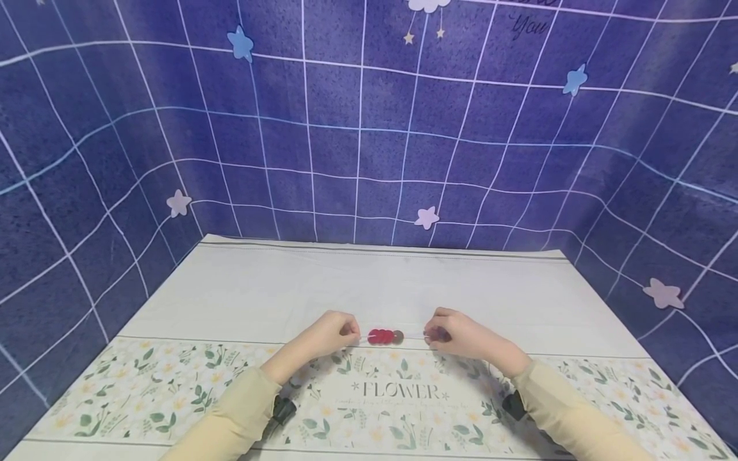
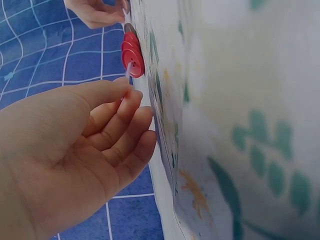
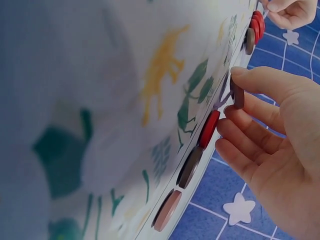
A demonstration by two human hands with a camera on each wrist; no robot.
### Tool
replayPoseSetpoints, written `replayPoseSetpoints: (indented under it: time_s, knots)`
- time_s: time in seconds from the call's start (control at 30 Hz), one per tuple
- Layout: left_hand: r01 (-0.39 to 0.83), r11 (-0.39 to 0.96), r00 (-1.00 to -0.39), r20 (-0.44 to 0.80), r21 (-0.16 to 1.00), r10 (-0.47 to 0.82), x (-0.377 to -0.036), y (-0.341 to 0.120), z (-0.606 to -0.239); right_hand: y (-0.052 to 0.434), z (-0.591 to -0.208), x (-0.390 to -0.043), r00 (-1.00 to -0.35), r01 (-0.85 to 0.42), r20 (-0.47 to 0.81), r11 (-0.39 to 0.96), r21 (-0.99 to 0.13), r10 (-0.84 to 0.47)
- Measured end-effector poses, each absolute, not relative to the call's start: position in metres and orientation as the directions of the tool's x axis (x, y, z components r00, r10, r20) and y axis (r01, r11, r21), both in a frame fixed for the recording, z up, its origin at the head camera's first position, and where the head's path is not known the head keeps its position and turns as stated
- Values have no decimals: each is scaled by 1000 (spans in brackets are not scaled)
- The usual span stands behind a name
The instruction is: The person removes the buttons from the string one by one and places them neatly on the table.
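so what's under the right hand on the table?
The right hand pinches a dark button at the cord's end. Three loose buttons lie on the tablecloth beneath it, seen only from the right wrist; the head view hides them.

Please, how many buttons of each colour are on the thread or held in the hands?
Red buttons on the thread: 3
Brown button on the thread: 1
Dark button in the right hand: 1
Total: 5
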State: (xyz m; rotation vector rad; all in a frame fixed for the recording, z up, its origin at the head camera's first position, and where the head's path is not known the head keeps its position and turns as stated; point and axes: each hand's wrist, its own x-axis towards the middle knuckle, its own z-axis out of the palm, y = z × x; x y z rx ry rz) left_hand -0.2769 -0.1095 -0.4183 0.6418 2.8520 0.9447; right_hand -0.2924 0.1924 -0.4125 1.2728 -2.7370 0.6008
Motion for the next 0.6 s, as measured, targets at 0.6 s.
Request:
replayPoseSetpoints:
  time_s: [0.6]
  knots:
    - [379,721,-905,70,580,420,-279,-109,-421,202,-412,-291,-653,-752,230,583,-306,-721]
